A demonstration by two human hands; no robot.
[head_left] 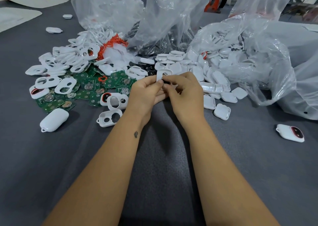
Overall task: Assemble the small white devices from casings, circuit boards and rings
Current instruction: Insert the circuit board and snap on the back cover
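Both hands meet at the middle of the grey table. My left hand (146,92) pinches a white casing front (162,74) with cut-out holes, held upright. My right hand (185,91) pinches a small dark part (166,82) against the casing's lower edge; what that part is I cannot tell. Green circuit boards (89,88) lie spread to the left. White casing fronts (68,60) are heaped beyond them, with orange rings (111,44) behind. White square back covers (197,67) are piled to the right.
Clear plastic bags (172,15) stand behind the piles, and one bag (258,57) spills covers at right. An assembled white device (290,132) with a red-rimmed dark window lies at right. A closed white casing (54,119) lies at left. Loose casing fronts (110,117) sit near my left wrist.
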